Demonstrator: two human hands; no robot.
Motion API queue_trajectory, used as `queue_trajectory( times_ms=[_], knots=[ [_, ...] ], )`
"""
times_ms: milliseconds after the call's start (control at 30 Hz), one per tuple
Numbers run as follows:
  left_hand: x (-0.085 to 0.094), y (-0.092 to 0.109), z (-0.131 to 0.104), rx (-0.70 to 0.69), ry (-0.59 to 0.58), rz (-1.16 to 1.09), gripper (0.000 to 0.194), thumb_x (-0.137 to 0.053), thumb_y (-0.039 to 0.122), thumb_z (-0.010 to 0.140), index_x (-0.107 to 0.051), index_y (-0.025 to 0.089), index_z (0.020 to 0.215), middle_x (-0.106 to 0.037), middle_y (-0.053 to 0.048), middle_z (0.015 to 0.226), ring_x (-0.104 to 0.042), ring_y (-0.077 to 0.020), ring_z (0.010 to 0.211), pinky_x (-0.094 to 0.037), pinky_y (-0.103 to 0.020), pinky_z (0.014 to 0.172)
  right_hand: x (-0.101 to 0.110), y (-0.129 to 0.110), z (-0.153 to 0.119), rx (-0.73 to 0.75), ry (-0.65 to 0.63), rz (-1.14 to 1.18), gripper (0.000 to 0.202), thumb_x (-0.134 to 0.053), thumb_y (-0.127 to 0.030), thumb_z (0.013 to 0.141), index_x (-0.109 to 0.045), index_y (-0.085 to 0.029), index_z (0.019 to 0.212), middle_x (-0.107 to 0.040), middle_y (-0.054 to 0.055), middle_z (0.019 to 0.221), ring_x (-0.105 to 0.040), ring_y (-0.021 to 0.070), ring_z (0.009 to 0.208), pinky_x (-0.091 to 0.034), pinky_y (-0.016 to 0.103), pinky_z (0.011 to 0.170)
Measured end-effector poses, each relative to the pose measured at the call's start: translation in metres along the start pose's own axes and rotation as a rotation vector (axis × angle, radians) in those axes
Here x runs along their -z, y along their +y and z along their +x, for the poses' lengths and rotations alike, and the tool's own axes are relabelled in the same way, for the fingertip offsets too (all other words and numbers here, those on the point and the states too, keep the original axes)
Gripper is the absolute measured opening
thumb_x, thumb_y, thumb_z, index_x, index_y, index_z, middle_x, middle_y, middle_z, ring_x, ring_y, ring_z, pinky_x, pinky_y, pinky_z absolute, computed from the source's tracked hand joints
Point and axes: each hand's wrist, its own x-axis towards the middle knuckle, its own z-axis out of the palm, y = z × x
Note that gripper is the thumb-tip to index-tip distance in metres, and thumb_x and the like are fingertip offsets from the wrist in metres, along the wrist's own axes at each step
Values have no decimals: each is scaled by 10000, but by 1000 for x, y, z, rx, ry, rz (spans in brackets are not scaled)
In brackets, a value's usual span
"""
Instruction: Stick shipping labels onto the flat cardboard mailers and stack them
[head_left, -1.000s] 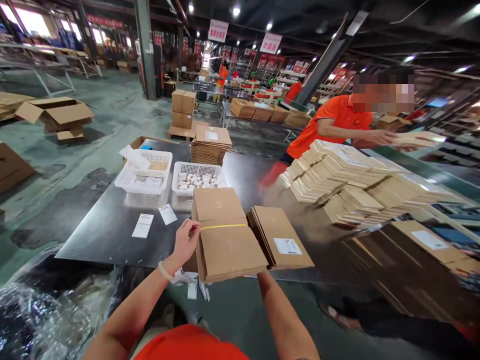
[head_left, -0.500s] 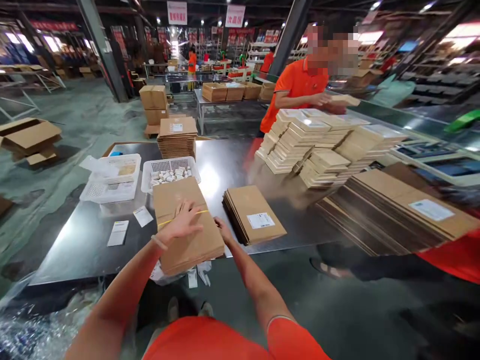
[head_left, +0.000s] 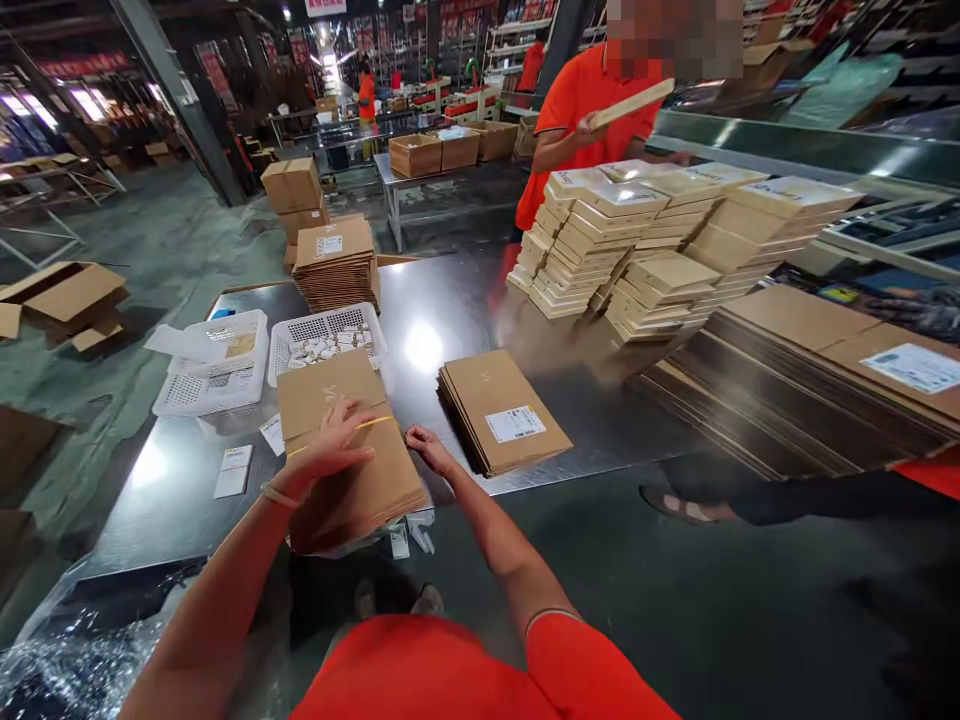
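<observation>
My left hand (head_left: 334, 445) lies with its fingers stretched over a stack of folded cardboard (head_left: 360, 490) at the front edge of the metal table. A thin yellow band (head_left: 375, 421) crosses the top of this stack and passes under that hand. At the stack's right side my right hand (head_left: 429, 447) is closed, its fingertips pinched together close to the band's level. What it pinches is too small to make out. Just right of it lies another pile of flat cardboard (head_left: 499, 400) bearing a white label.
Behind the stack stand a white basket of small pieces (head_left: 277, 350), a white tray (head_left: 180, 395) and a taller cardboard pile (head_left: 337, 250). Cream boxes (head_left: 577, 250) are piled at the back right, beside a co-worker (head_left: 555, 150). Larger cardboard sheets (head_left: 810, 330) lie right.
My view has shifted, while my left hand stays on the banded stack and my right hand stays at its side. The co-worker now holds a flat box tilted up.
</observation>
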Motion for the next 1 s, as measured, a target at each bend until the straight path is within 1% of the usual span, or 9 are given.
queue_trajectory(
  times_ms=[167,333,433,567,667,733,833,933,1000],
  knots=[
    [-1,-4,-1,-12,24,72,606,-803,502,863,-707,295,1424,-504,-149,1631,-392,-425,1563,-320,-666,1301,-7,4,3,-69,163,-91,287,-763,-419,752,-576,-220,665,-575,-18,680,-504,176,729,-431,299,732],
    [0,0,-2,-11,16,116,598,-765,481,885,-681,313,1454,-504,-140,1632,-388,-421,1562,-329,-660,1294,-13,3,17,-124,196,-257,242,-702,-268,747,-554,-213,564,-540,-20,601,-458,154,677,-381,286,671],
    [2,1,-2,9,-2,110,612,-770,481,879,-681,314,1461,-487,-138,1644,-381,-432,1563,-309,-672,1301,-2,6,18,-154,262,-342,230,-660,-207,739,-519,-216,557,-524,-16,602,-430,141,695,-378,295,690],
    [1,-3,-1,-3,19,82,645,-813,491,846,-687,299,1448,-490,-141,1634,-396,-435,1549,-332,-659,1296,21,19,-2,-214,411,-434,234,-634,-173,722,-472,-238,568,-522,13,622,-460,168,743,-419,340,738],
    [-5,-8,2,-15,97,34,487,-756,445,886,-731,261,1336,-549,-142,1560,-454,-404,1502,-353,-633,1292,28,25,-14,-204,482,-473,103,-660,-168,670,-578,-216,711,-649,63,794,-559,228,863,-484,362,842],
    [-11,-8,4,-27,181,-9,296,-663,378,943,-752,241,1190,-607,-129,1465,-522,-351,1431,-386,-571,1281,27,22,-13,-163,510,-492,300,-681,-177,642,-656,-191,941,-709,126,1075,-596,278,1045,-501,390,978],
    [-13,-7,5,19,228,-9,150,-612,322,965,-721,226,928,-670,-124,1260,-605,-318,1243,-488,-520,1172,30,11,-5,-74,561,-498,579,-691,-245,664,-615,-151,1230,-619,220,1378,-554,332,1270,-485,447,1102],
    [4,-18,-1,97,293,11,137,-730,354,910,-714,218,905,-686,-129,1170,-604,-346,1170,-498,-556,1126,40,5,-7,1,590,-445,595,-682,-330,669,-604,-164,1235,-631,217,1342,-617,329,1169,-541,475,1035],
    [26,-38,-16,190,466,-58,194,-746,341,904,-730,212,1050,-687,-129,1202,-590,-353,1226,-457,-568,1174,48,9,-16,-3,573,-400,566,-688,-389,640,-619,-186,1164,-662,187,1267,-654,306,1046,-576,465,957]
  ],
)
